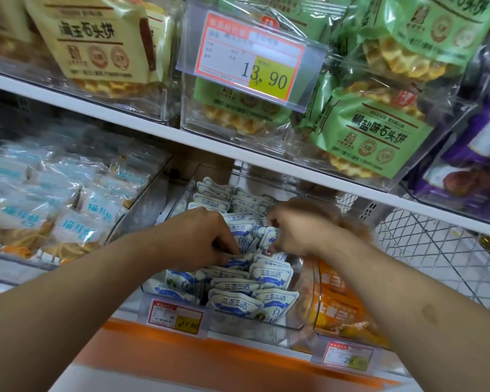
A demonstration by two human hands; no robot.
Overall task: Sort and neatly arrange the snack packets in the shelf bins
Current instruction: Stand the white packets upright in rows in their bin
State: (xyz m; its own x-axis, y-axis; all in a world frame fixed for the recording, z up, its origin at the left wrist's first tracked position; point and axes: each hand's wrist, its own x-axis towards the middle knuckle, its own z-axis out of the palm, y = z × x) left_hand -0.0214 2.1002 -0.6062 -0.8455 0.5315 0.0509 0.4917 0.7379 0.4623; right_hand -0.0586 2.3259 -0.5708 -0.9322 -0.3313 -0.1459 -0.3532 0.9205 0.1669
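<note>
At frame centre, my left hand and right hand pinch small white-and-blue foil snack packets, fingers clamped, straightening rows inside the clear plastic bin.

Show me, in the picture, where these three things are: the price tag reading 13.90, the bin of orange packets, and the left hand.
13.90 price tag (268, 76): head view, on its yellow price field.
Bin of orange packets (315, 281): head view, on its clear left wall.
Left hand (203, 236): head view, on the back of the hand.

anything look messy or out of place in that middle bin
Yes. In the clear bin, the white-and-blue packets at front and back stand in rows, but those in the middle, between the left hand and right hand, lie tilted and jumbled.
</note>
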